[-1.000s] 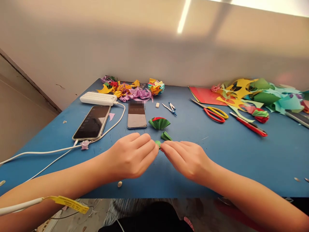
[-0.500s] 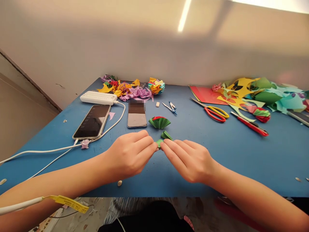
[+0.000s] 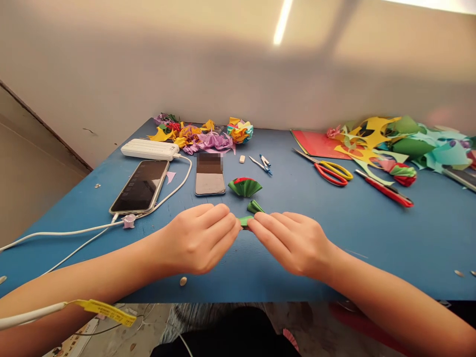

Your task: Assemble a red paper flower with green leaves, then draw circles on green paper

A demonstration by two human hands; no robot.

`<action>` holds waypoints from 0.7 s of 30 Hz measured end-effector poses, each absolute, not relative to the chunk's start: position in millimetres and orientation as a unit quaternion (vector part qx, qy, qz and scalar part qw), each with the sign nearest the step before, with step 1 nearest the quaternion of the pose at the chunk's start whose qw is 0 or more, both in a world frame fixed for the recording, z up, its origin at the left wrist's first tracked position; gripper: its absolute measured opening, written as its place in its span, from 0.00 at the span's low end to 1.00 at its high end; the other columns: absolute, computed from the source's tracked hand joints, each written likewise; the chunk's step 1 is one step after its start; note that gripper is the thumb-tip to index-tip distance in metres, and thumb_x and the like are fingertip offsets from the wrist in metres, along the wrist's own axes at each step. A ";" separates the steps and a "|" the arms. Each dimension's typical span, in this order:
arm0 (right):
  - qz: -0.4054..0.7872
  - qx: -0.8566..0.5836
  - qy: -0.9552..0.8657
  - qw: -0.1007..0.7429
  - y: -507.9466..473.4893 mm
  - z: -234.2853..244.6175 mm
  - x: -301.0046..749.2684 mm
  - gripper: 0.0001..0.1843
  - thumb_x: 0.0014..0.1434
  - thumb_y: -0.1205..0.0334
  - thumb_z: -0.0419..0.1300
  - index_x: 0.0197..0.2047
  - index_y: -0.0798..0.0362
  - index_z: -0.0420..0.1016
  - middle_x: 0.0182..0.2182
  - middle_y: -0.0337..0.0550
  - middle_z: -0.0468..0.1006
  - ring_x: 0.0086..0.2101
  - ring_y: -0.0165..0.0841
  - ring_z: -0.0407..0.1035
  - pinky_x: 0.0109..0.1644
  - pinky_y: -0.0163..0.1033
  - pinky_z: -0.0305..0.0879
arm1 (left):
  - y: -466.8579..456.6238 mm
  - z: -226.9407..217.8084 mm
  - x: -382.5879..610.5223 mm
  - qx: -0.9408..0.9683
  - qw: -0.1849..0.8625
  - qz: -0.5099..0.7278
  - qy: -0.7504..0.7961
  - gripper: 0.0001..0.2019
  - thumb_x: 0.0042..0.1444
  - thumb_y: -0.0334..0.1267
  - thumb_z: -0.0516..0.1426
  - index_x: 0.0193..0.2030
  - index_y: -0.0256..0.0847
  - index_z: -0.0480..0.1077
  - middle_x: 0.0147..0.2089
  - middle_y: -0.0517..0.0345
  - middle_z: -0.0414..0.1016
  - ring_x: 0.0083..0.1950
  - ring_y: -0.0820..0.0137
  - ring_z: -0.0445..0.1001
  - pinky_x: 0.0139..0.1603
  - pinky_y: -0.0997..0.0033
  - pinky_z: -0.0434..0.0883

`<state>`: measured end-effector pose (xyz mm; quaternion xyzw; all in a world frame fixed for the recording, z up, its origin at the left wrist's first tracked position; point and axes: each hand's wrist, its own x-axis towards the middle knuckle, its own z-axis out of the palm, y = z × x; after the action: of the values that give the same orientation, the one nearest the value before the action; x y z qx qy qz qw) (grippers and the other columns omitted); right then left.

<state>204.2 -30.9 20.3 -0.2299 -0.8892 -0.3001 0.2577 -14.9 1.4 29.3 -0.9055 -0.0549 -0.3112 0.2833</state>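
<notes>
Both hands meet over the blue table (image 3: 372, 233), pinching a small folded green paper piece (image 3: 245, 220) between them. My left hand (image 3: 201, 238) has its fingers curled and its fingertips closed on the piece's left end. My right hand (image 3: 292, 242) pinches the right end with its fingers pressed together. Just beyond the fingertips lies another small folded green piece (image 3: 256, 206), and behind that a green pleated paper fan with a red edge (image 3: 245, 187).
Two phones (image 3: 140, 186) (image 3: 210, 174) and a white power bank (image 3: 150, 149) with cables lie at the left. Crumpled coloured paper (image 3: 203, 135) sits at the back. Scissors (image 3: 329, 171), a red knife (image 3: 385, 189) and paper scraps (image 3: 401, 144) are at the right.
The hands have stayed together on the green piece, shifting only slightly; a bit more of the piece shows between the fingertips now.
</notes>
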 end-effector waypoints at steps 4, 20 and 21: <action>-0.330 -0.226 -0.884 0.241 -30.1 19.8 204.6 0.08 0.60 0.69 0.55 0.41 0.63 0.70 0.32 0.48 0.78 0.27 0.30 0.69 0.27 0.38 0.59 | 0.7 30.3 -15.3 -0.901 0.306 -0.302 -0.052 0.06 0.58 0.28 0.52 0.38 0.30 0.70 0.30 0.52 0.75 0.31 0.68 0.73 0.27 0.68 0.70; -0.329 -0.310 -0.877 0.166 -1.9 16.2 227.3 0.06 0.61 0.67 0.53 0.34 0.53 0.70 0.19 0.34 0.65 0.19 0.26 0.57 0.25 0.37 0.45 | 12.5 25.8 -16.0 -0.901 0.318 -0.265 -0.131 0.07 0.59 0.27 0.51 0.35 0.33 0.70 0.28 0.54 0.74 0.32 0.69 0.71 0.30 0.69 0.66; -0.333 -0.338 -0.864 0.171 5.0 18.2 234.3 0.08 0.61 0.66 0.51 0.33 0.53 0.70 0.20 0.35 0.67 0.19 0.27 0.57 0.25 0.37 0.45 | 15.2 25.8 -17.4 -0.904 0.293 -0.265 -0.164 0.06 0.58 0.27 0.51 0.35 0.33 0.70 0.28 0.54 0.73 0.32 0.68 0.71 0.30 0.69 0.66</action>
<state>234.3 5.0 18.2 -0.3378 -0.8638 -0.3325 0.1709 -17.4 15.2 25.8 -0.9039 -0.1639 -0.2654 0.2926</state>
